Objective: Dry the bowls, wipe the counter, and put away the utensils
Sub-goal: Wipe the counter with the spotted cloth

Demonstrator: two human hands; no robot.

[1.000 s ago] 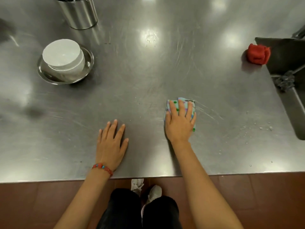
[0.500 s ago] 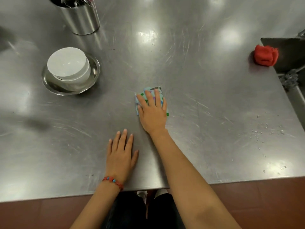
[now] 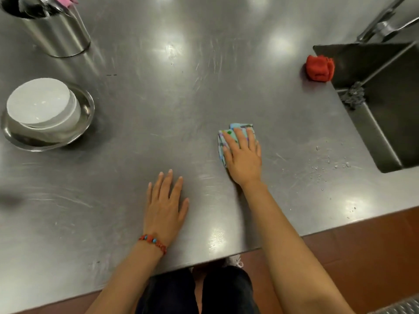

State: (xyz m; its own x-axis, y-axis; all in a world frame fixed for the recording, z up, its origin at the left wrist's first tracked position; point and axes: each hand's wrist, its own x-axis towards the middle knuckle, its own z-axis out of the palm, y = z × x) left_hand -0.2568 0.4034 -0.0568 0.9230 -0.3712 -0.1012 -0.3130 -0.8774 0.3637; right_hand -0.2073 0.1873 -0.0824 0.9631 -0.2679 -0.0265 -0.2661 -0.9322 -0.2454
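Right hand [image 3: 243, 158] flat on cloth [image 3: 226, 134], counter [image 3: 136, 132]

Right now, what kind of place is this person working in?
Probably a commercial or canteen kitchen: a broad stainless steel counter with a built-in sink, a metal utensil holder, and stacked white bowls.

Counter [image 3: 136, 137] carries all items. Canister [image 3: 56, 32] stands at the far left corner, utensils [image 3: 43, 5] in it. Nearer along the left edge, a metal bowl [image 3: 68, 132] sits with stacked bowls [image 3: 43, 103] upside down in it. Sink [image 3: 390, 109] is set into the right side; a scourer [image 3: 353, 97] lies on its rim, faucet [image 3: 383, 23] behind it. Rag [image 3: 320, 68] lies just beside the sink's far left corner. Droplets [image 3: 328, 164] lie near the sink's near corner. Cloth [image 3: 233, 137] lies right of centre under the right hand [image 3: 244, 159]. Left hand [image 3: 165, 207] rests flat near the near edge.
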